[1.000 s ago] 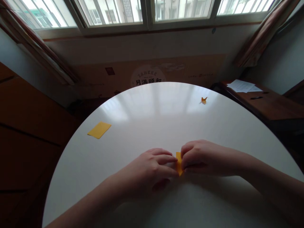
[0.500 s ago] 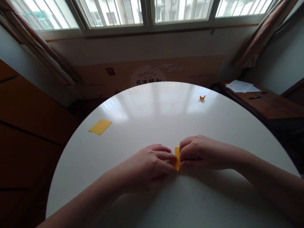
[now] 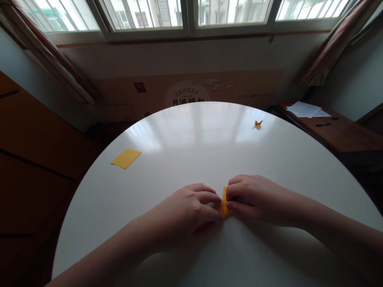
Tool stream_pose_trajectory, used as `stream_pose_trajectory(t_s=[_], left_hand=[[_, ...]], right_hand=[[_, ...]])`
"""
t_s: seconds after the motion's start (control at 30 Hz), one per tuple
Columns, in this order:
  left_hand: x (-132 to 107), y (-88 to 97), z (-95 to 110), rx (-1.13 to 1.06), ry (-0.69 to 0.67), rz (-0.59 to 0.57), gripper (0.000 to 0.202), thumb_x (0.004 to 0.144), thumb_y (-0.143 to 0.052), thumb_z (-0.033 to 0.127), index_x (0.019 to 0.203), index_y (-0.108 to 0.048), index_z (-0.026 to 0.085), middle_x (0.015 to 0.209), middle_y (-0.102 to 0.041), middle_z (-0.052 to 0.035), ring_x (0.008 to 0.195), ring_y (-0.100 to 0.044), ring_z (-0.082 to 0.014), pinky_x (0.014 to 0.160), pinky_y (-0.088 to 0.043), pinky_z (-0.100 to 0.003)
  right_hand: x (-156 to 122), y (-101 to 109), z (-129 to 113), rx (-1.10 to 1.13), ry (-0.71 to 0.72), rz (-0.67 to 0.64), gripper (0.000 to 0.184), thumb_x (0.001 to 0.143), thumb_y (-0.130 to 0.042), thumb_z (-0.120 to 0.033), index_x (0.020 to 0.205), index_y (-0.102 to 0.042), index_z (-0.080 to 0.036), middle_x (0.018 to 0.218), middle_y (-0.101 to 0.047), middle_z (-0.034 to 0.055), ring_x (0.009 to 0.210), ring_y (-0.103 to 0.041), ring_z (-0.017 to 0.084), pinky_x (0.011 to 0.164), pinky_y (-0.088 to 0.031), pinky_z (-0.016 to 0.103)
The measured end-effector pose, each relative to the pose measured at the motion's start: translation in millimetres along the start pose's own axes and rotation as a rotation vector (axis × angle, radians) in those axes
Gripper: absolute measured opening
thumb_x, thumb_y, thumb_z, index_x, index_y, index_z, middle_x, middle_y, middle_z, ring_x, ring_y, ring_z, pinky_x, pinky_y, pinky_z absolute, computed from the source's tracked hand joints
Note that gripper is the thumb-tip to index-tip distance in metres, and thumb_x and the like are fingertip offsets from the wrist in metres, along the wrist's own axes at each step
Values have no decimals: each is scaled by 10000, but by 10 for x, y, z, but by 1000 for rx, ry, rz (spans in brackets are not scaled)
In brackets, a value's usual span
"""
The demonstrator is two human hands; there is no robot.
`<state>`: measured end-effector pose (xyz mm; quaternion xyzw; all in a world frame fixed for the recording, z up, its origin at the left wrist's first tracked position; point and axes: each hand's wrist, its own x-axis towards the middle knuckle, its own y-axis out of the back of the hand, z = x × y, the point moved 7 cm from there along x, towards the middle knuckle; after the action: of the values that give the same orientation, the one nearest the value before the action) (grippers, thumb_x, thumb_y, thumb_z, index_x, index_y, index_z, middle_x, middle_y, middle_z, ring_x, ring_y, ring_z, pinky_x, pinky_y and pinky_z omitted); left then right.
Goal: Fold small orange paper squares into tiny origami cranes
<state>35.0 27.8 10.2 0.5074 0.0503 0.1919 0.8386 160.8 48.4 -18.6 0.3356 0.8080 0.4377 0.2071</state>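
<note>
A small folded piece of orange paper [image 3: 224,202] lies on the round white table [image 3: 191,143] between my two hands. My left hand [image 3: 187,209] is curled, its fingertips pressed against the paper's left edge. My right hand [image 3: 251,197] pinches the paper's right side with bent fingers. Most of the paper is hidden under the fingers; only a narrow strip shows.
A flat yellow sheet [image 3: 126,158] lies at the table's left edge. A small orange folded paper figure [image 3: 257,124] stands at the far right of the table. A dark wooden desk [image 3: 344,137] with white papers [image 3: 305,109] is to the right. Windows run along the far wall.
Both hands stay on the orange paper with only slight shifts of the fingers. The view has moved a little.
</note>
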Motion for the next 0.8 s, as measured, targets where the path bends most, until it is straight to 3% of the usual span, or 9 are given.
stream_pose_trajectory(t_s=[0.07,0.17,0.23,0.3,0.47,0.63,0.8], left_hand=[[-22,-41,50,85,49,29,160,921,-564,135,951,-691,229,987,-731,-34,935,-659,-210,918,-513,-342],[-91,-174,185,284,128,108,150,926,-547,161,988,-678,200,881,-709,-81,747,-635,-226,636,-529,-340],[-147,-307,322,433,109,144,112,901,-573,190,942,-676,177,822,-699,-109,594,-575,-225,437,-428,-326],[-189,-444,447,525,42,155,198,898,-556,243,998,-691,139,915,-726,-172,529,-541,-222,320,-300,-324],[-195,-594,442,713,95,160,377,849,-502,183,1147,-688,46,1132,-730,-236,469,-511,-190,276,-260,-319],[-198,-605,378,753,259,277,413,770,-518,77,1144,-685,125,1171,-743,-133,475,-526,-175,314,-300,-312],[-197,-670,402,741,235,280,415,761,-535,82,1147,-687,117,1166,-747,-121,470,-518,-169,322,-290,-308]], right_hand=[[14,-2,0,-7,-15,3,145,867,-607,-175,733,-646,-214,739,-652,-1,702,-593,148,590,-359,246],[33,-7,8,-3,-46,0,144,857,-615,-179,716,-626,-209,746,-657,0,684,-593,143,583,-356,248],[44,-16,24,-14,-75,-6,152,863,-614,-200,712,-621,-208,753,-664,5,657,-589,142,569,-347,256],[56,-27,40,-33,-97,-13,181,877,-609,-230,697,-605,-207,740,-665,7,635,-583,143,553,-332,265],[79,-42,40,-62,-105,-37,233,897,-595,-273,675,-566,-207,687,-653,12,600,-560,149,524,-297,283],[64,-57,-2,-73,-167,-120,222,927,-529,-222,712,-578,-198,732,-666,10,655,-598,155,573,-312,276],[53,-86,-21,-102,-196,-150,221,930,-506,-218,716,-558,-198,726,-654,0,653,-587,154,580,-297,273]])
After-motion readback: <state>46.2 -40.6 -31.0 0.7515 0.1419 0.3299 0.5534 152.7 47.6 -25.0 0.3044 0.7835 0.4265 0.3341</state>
